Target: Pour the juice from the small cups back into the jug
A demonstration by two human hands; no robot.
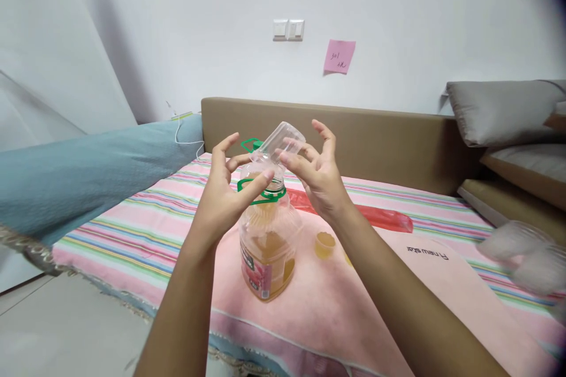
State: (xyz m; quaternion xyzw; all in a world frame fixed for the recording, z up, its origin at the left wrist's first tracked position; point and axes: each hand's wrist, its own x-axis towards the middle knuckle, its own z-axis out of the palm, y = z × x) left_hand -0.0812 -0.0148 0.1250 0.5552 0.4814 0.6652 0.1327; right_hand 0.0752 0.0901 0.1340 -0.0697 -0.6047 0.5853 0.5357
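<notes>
In front of me a clear plastic cup [286, 136] is tilted above the bottles, with my right hand [321, 174] gripping its side between thumb and fingers. Just below its lower end, my left hand [232, 188] has thumb and fingers closed round clear plastic that looks like another cup [260, 169]; where the two meet is hard to make out. Behind my hands stands a large clear bottle [267, 247] of amber drink, its neck uncapped and ringed by a green handle [269, 194]. A second bottle with a green cap [257, 145] is mostly hidden behind it.
A small cup of yellow drink [325, 246] stands on the pink mat [292, 324], with another partly behind my right forearm. Red plastic wrapping [384, 219] lies beyond. Stacked clear cups [537, 268] lie at right, near cushions [508, 112]. A brown headboard [375, 135] borders the back.
</notes>
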